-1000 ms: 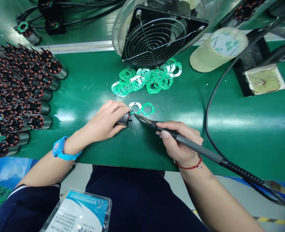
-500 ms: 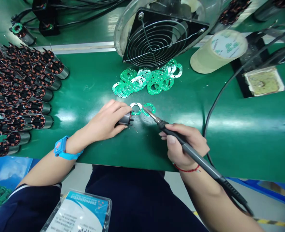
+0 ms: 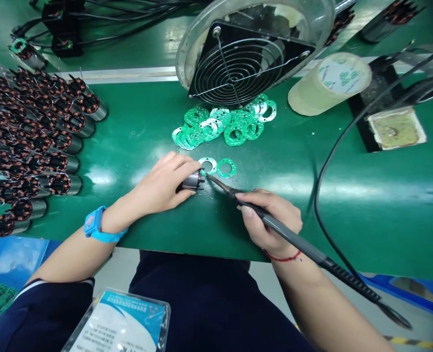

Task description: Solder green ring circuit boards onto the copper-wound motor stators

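My left hand (image 3: 168,182) is closed round a motor stator (image 3: 191,181), a metal cylinder lying on its side with its black-pinned end facing right. In my right hand (image 3: 271,215) is a soldering iron (image 3: 285,234), held like a pen, its tip close to the stator's pinned end. Whether the tip touches the stator I cannot tell. Just beyond lie two ring-shaped circuit boards: a whitish one (image 3: 212,160) beside the stator and a green one (image 3: 226,168) to its right.
Rows of stators (image 3: 60,161) stand at the left. A heap of ring boards (image 3: 234,128) lies below a fan (image 3: 238,63). A tape-wrapped roll (image 3: 328,83) and an iron stand with a sponge (image 3: 398,129) are at the right. The iron's cable (image 3: 321,195) loops across the green table.
My right hand has moved left, bringing the soldering iron's tip from the green ring board to the stator's end. My left hand stays on the stator.
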### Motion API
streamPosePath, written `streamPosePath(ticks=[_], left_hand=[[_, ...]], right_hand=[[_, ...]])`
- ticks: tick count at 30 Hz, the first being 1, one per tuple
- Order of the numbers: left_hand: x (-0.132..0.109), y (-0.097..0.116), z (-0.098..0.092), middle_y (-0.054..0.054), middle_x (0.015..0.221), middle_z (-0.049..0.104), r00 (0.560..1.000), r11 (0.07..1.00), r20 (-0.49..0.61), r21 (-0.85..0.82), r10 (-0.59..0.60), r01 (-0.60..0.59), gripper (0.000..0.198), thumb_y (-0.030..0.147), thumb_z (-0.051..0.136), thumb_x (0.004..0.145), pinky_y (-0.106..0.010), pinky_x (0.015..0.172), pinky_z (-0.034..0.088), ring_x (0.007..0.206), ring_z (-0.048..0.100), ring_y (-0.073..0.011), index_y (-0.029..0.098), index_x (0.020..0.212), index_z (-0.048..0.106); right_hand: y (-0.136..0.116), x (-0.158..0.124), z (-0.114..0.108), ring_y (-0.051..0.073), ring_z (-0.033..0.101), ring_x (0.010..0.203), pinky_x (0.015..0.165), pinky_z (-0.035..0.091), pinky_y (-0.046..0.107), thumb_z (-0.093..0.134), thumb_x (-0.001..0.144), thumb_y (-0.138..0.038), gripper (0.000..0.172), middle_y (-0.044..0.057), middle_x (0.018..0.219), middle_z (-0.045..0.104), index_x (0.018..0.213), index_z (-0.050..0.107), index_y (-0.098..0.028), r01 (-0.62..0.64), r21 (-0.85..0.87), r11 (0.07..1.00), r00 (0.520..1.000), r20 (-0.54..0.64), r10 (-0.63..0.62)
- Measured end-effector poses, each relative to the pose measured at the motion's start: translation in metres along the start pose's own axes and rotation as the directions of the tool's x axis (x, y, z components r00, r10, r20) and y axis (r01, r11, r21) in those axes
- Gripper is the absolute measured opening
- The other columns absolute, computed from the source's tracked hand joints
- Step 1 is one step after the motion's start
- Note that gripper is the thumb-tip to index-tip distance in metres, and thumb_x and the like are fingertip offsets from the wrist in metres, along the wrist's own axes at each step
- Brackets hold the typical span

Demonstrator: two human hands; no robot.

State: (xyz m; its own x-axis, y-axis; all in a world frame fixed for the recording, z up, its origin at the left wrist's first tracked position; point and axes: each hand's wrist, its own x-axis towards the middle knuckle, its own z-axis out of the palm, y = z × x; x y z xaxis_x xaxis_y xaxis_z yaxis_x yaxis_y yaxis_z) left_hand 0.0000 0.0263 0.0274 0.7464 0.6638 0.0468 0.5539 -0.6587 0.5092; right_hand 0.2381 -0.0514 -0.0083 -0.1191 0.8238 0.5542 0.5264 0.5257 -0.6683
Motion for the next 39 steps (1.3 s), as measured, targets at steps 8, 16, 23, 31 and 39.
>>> streamPosePath(ticks=[8, 16, 23, 31, 39], left_hand=[[0.0, -0.001, 0.001, -0.01, 0.117, 0.06, 1.0, 1.0, -0.006, -0.017, -0.006, 0.006, 0.036, 0.023, 0.059, 0.087, -0.04, 0.092, 0.043, 0.105, 0.053, -0.0247, 0.018, 0.122, 0.051], [0.001, 0.001, -0.001, -0.01, 0.116, 0.061, 1.0, 1.0, 0.003, -0.017, -0.009, 0.009, 0.034, 0.023, 0.058, 0.088, -0.039, 0.091, 0.043, 0.104, 0.054, -0.0241, 0.016, 0.12, 0.052], [0.001, 0.0, -0.001, -0.011, 0.115, 0.062, 1.0, 1.0, 0.001, -0.017, -0.019, 0.019, 0.035, 0.023, 0.058, 0.087, -0.04, 0.09, 0.043, 0.102, 0.053, -0.0246, 0.016, 0.121, 0.052], [-0.001, -0.001, 0.0, -0.008, 0.111, 0.062, 0.968, 0.937, -0.088, -0.288, -0.233, 0.2, 0.037, 0.022, 0.069, 0.078, -0.041, 0.089, 0.047, 0.101, 0.056, -0.0235, 0.018, 0.112, 0.054], [-0.008, 0.002, -0.002, -0.004, 0.101, 0.061, 0.967, 0.716, 0.055, -0.662, -0.248, 0.221, 0.042, 0.027, 0.072, 0.076, -0.034, 0.078, 0.051, 0.087, 0.059, -0.0174, 0.021, 0.11, 0.048]], right_hand=[[-0.004, 0.003, 0.003, 0.014, 0.058, 0.048, 0.049, 0.049, 0.029, 0.059, 0.078, -0.011, 0.021, -0.001, 0.063, 0.065, 0.095, 0.064, -0.024, 0.131, -0.032, 0.991, 0.988, 0.084, -0.128], [0.0, -0.003, -0.001, 0.019, 0.063, 0.062, 0.055, 0.053, 0.035, 0.061, 0.084, -0.022, 0.034, 0.003, 0.077, 0.068, 0.118, 0.062, -0.029, -0.057, -0.017, 0.998, 0.99, -0.129, 0.054], [-0.001, 0.004, -0.01, 0.022, 0.073, 0.081, 0.069, 0.061, 0.038, 0.059, 0.09, -0.022, 0.043, 0.006, 0.106, 0.074, 0.132, 0.055, -0.03, -0.171, -0.045, 0.984, 0.985, -0.019, 0.171], [-0.011, 0.02, -0.004, 0.018, 0.074, 0.078, 0.072, 0.061, 0.032, 0.053, 0.094, -0.022, 0.027, 0.003, 0.093, 0.076, 0.121, 0.054, -0.024, -0.308, -0.109, 0.945, 0.937, 0.137, 0.321], [-0.023, 0.028, 0.033, 0.017, 0.074, 0.085, 0.079, 0.059, 0.032, 0.063, 0.089, -0.032, 0.033, 0.001, 0.09, 0.074, 0.119, 0.05, -0.026, -0.501, 0.273, 0.821, 0.855, 0.008, 0.519]])
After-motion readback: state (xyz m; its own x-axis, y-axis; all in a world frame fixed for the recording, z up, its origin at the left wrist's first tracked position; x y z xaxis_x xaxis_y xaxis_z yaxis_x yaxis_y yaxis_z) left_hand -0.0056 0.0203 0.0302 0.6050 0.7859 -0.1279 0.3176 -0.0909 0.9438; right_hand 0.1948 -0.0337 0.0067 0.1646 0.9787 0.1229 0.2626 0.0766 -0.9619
